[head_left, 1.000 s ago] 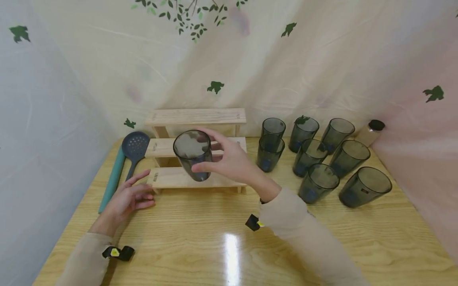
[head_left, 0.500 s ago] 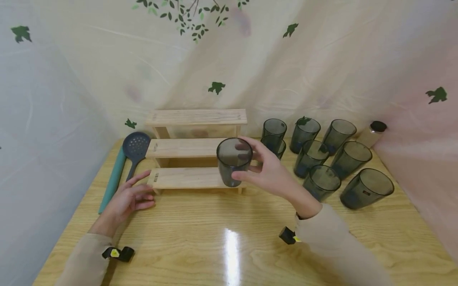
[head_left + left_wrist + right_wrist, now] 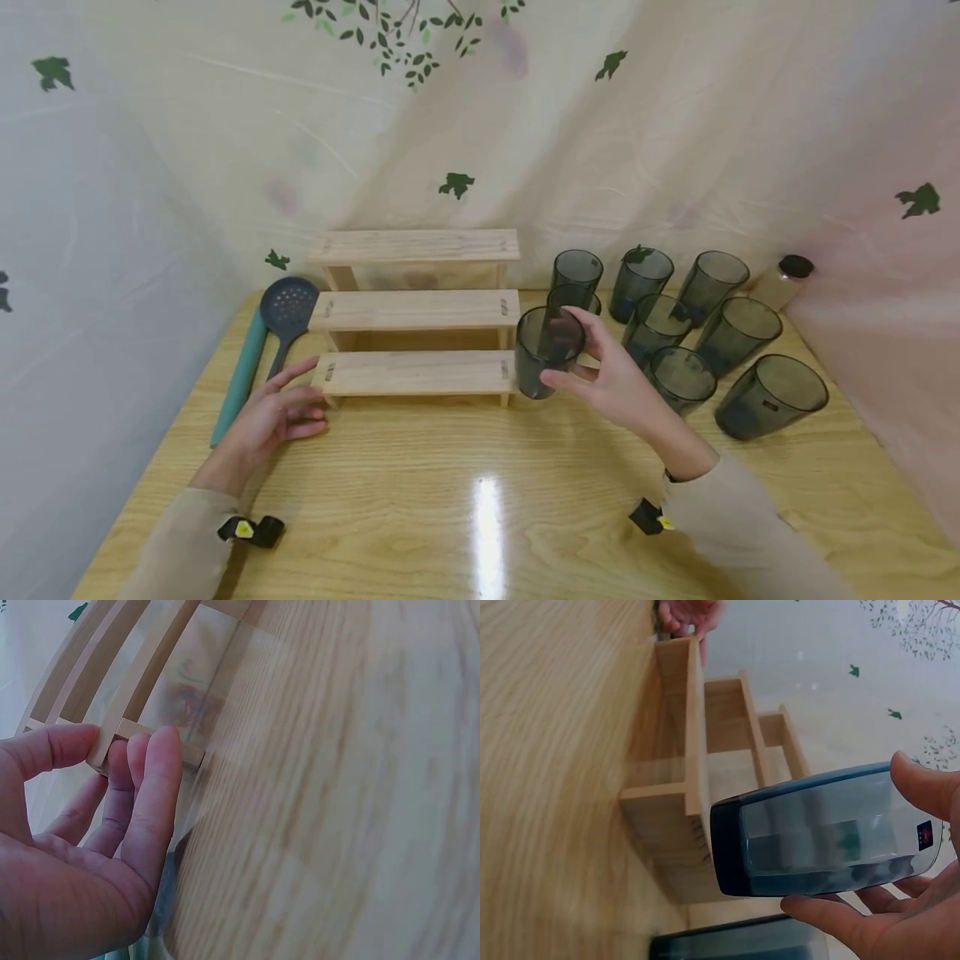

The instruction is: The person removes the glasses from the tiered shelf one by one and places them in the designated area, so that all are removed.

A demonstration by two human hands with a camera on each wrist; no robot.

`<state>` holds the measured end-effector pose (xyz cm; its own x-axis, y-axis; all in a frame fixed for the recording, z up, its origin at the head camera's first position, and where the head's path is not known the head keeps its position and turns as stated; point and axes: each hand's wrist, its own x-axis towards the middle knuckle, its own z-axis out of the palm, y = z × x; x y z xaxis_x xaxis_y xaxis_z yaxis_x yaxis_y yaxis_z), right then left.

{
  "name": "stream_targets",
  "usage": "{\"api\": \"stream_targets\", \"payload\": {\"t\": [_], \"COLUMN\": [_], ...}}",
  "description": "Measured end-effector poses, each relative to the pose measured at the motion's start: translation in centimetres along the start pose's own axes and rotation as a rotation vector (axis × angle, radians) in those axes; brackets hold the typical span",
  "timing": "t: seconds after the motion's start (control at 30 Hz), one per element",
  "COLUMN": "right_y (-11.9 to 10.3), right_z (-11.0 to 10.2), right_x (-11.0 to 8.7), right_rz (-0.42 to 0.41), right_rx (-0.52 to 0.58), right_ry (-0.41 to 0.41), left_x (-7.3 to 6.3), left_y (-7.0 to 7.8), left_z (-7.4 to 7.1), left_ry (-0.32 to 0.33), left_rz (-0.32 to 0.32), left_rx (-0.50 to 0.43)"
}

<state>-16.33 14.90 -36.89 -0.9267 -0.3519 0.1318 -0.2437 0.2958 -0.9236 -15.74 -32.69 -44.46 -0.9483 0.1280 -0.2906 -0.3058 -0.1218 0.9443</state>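
My right hand (image 3: 611, 379) grips a smoky grey drinking glass (image 3: 549, 350), thumb on one side and fingers on the other. The glass is mouth up, just beyond the right end of the lowest step of a three-step wooden rack (image 3: 416, 371). In the right wrist view the glass (image 3: 825, 832) has a dark thick base and a small label near its rim; whether the base touches anything cannot be told. At the rack's left end my left hand (image 3: 266, 421) pinches the lowest step; in the left wrist view its fingertips (image 3: 79, 742) meet the step's corner.
Several similar glasses (image 3: 682, 379) stand upright at the right, one partly behind the held glass. A bottle with a black cap (image 3: 795, 267) is at the back right. A slotted skimmer (image 3: 288, 308) and a teal stick-like object (image 3: 242, 379) lie left of the rack.
My right hand has carried the glass rightward, from above the rack's middle to past its right end, and a little lower. My left hand keeps its place at the rack's left end.
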Motion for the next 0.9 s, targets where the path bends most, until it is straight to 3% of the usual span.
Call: {"api": "stream_targets", "payload": {"t": [0.47, 0.9], "right_y": [4.3, 5.9], "right_z": [-0.9, -0.9], "right_x": [-1.9, -2.6], "right_rz": [0.07, -0.004], "right_rx": [-0.001, 0.063], "right_ry": [-0.002, 0.001], "left_x": [0.0, -0.1], "left_y": [-0.1, -0.1], "left_z": [-0.1, -0.1], "left_ry": [-0.001, 0.0], "left_rz": [0.004, 0.007], "left_rx": [0.0, -0.007]}}
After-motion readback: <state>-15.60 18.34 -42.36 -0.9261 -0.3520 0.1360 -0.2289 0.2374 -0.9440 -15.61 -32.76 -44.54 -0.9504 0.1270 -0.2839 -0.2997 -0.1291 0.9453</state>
